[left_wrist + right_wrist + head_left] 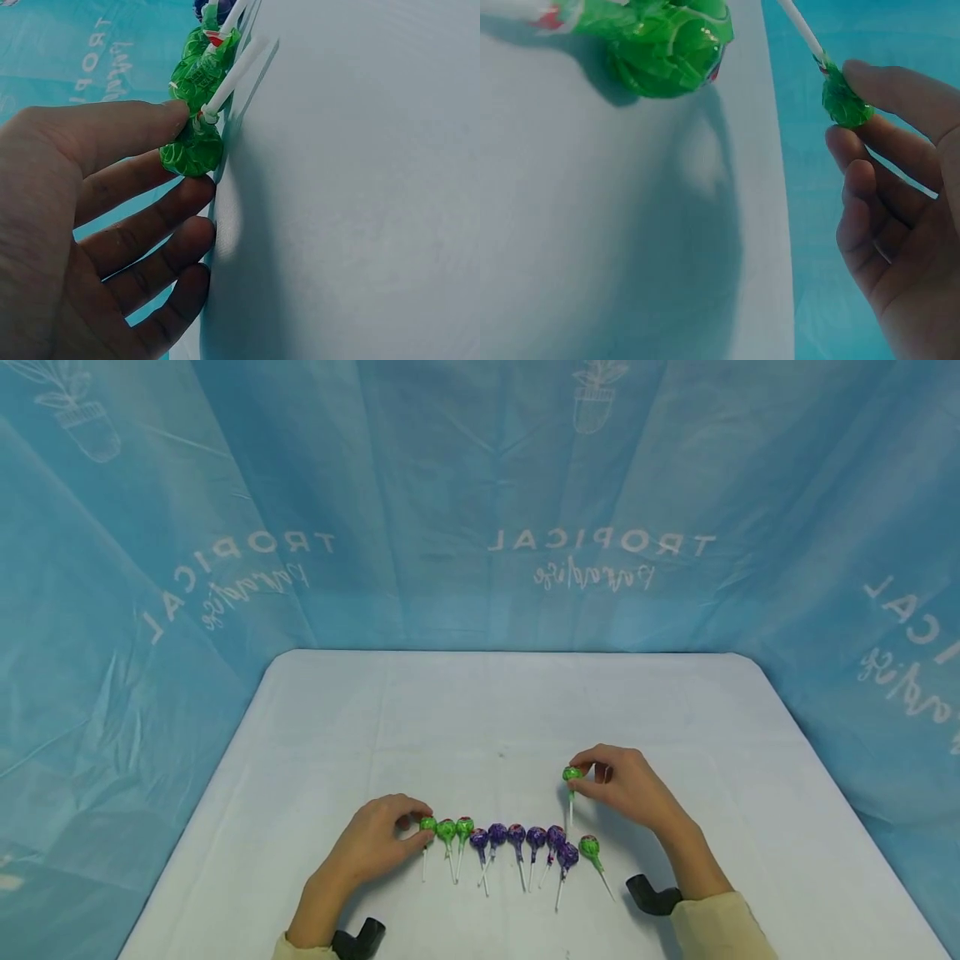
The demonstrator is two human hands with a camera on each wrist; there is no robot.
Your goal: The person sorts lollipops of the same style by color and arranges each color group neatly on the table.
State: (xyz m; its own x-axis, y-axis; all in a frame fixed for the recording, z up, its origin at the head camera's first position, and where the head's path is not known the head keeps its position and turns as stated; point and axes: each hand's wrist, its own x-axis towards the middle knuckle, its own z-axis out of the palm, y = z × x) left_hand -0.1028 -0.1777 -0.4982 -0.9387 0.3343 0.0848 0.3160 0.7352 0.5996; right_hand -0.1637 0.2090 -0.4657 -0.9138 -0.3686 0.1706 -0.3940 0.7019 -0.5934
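My left hand [377, 839] pinches a green-wrapped lollipop [428, 823] at the left end of a row, thumb and fingers at its head. Beside it lie two more green lollipops [446, 830], then several purple lollipops [516, 835], sticks towards me. My right hand [626, 787] holds another green lollipop [572, 773] by its head, above the right part of the row; its stick points down towards me. In the right wrist view, thumb and fingertips grip that lollipop's head [846, 105]. A loose green lollipop [589, 847] lies right of the purple ones.
A white cloth covers the table [480, 718]. Blue curtains [420, 485] with printed lettering stand behind it and on both sides. Each wrist carries a black camera mount, one at the left wrist [360, 939] and one at the right wrist [652, 897].
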